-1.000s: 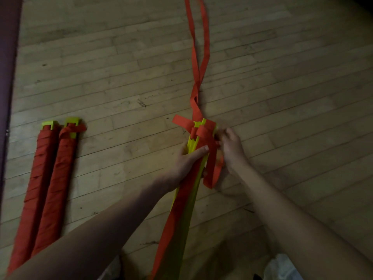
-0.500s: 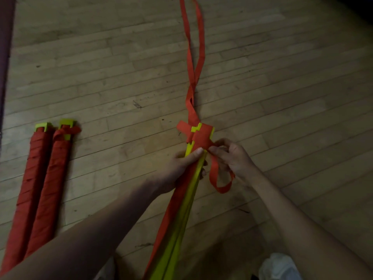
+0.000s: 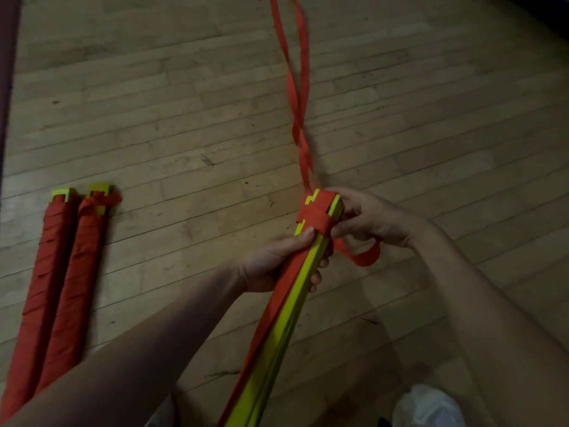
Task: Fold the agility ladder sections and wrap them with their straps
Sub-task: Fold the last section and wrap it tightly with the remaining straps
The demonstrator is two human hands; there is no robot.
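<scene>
Ladder rung stack (image 3: pixel 277 331), yellow, was held up over the wood floor (image 3: pixel 184 118), slanting away from us. Our left hand (image 3: pixel 274 263) was clamped round it just below the top, thumb pressed on the front. Our right hand (image 3: pixel 369 220) pinched the red strap (image 3: pixel 317 215) wound across the top end, fingers curled shut. Loose strap tails (image 3: pixel 295 87) trailed off across the floor. Two wrapped bundles (image 3: pixel 58 278) lay side by side, well apart at left.

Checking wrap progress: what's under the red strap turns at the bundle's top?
Under the strap turns, stacked yellow rungs show at the notched end. How many rungs, and the strap's underside, stay hidden.
</scene>
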